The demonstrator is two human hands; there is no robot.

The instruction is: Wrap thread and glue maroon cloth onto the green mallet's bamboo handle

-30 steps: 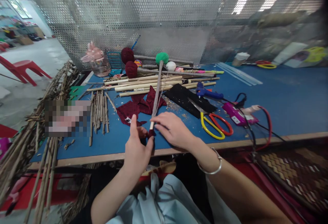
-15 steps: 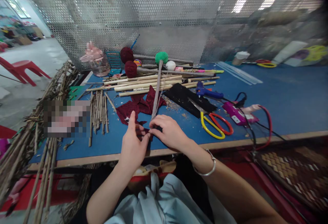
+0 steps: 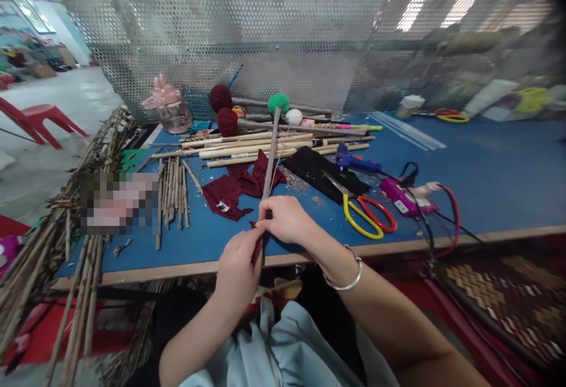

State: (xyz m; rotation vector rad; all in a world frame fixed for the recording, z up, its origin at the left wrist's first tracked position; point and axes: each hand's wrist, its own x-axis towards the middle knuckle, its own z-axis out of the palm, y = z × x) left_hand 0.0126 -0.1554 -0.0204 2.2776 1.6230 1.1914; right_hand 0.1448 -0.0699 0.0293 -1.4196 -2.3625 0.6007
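A: What are the two hands doing at this moment?

B: They meet at the near edge of the table; the left hand is curled about the near end of the grey-wrapped stick, and the right hand pinches at that same end, its fingertips against the left's; a dark red scrap peeks out between them, though the fingers hide how it sits.

A: And the rest of the stick?

B: It runs away from the person, across the dark red cloth and over the pale sticks; its far end carries a green ball, just beside a white ball.

A: What lies to either side?

B: To the right, scissors with one yellow and one red handle, their blades on a black cloth; a blue glue gun is just beyond them; to the left, a row of short twigs; a silver bracelet circles the right wrist.
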